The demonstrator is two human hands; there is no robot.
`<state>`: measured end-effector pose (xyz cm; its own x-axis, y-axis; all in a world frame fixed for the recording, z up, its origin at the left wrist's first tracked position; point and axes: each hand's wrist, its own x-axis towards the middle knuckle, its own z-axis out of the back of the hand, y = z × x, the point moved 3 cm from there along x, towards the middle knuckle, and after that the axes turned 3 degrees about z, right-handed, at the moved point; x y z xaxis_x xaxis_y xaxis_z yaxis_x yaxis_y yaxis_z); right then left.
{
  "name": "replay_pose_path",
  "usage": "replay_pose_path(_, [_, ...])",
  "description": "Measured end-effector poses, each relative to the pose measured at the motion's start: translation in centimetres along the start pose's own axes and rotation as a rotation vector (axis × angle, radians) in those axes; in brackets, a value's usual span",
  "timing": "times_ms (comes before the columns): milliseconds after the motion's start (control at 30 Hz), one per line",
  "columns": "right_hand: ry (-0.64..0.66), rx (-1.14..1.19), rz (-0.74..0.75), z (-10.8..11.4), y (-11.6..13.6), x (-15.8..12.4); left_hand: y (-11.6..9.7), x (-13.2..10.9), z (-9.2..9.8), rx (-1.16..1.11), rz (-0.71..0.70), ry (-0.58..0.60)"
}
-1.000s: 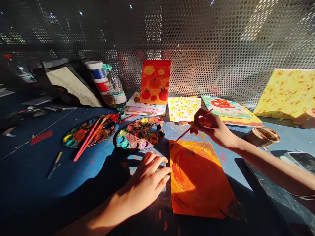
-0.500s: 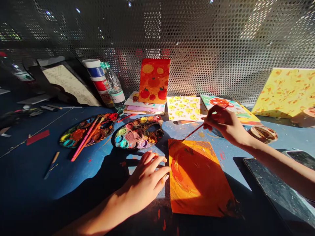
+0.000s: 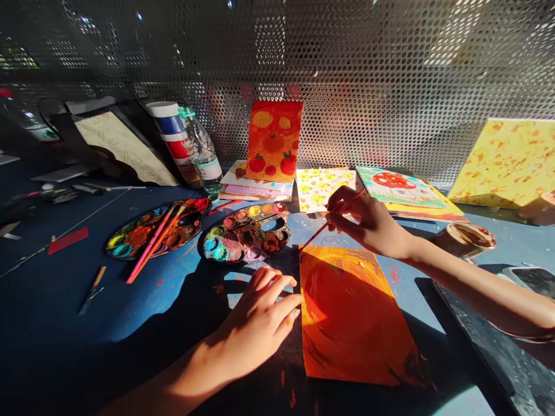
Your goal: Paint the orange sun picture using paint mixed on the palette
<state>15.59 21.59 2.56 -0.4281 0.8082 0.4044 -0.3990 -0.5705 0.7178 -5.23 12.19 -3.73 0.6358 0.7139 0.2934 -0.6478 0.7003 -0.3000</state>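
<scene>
An orange painted board [image 3: 351, 318] lies flat on the blue table, dark smears at its lower right corner. Between the fingers of my right hand [image 3: 364, 222] is a thin paintbrush [image 3: 318, 232], its tip at the board's upper left corner. My left hand [image 3: 266, 315] rests palm down with fingers spread, fingertips at the board's left edge. Just beyond it sits a paint palette [image 3: 234, 251] with several mixed colours. Farther left, a second palette [image 3: 117, 238] carries a pink brush [image 3: 150, 245] and an orange brush [image 3: 162, 238] laid across it.
A red-orange fruit painting [image 3: 273, 141] stands on stacked boards against the perforated metal panel [image 3: 368, 69]. A water bottle [image 3: 206, 159] and striped container [image 3: 171, 130] stand at back left. An open jar [image 3: 466, 238], a phone [image 3: 529, 280] and a yellow painting [image 3: 511, 162] are at right.
My right hand has moved left with the paintbrush, its tip sliding along the board's top edge to the left corner. My left hand stays almost in place.
</scene>
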Motion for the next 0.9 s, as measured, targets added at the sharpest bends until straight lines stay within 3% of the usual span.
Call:
replay_pose_path(167, [-0.082, 0.091, -0.101, 0.9, -1.3, -0.2, 0.0, 0.0, 0.0, 0.002, 0.015, -0.006])
replay_pose_path(300, [-0.027, 0.1, -0.11, 0.5, -1.4, -0.4, 0.0, 0.0, 0.0, 0.003, 0.012, 0.001])
replay_pose_path(433, [-0.071, 0.03, -0.062, 0.6, -1.0, -0.9, 0.0, 0.0, 0.0, 0.007, 0.015, -0.001])
replay_pose_path(600, [0.038, 0.04, -0.028, 0.8, -0.6, -1.5, 0.0, 0.0, -0.1, 0.003, 0.016, -0.005])
replay_pose_path(667, [0.005, 0.039, -0.01, 1.2, -0.8, -1.7, 0.0, 0.0, -0.1, 0.003, 0.031, 0.009])
replay_pose_path(900, [-0.005, 0.151, -0.117, 2.3, -1.8, -2.7, 0.0, 0.1, 0.2, 0.023, 0.017, 0.057])
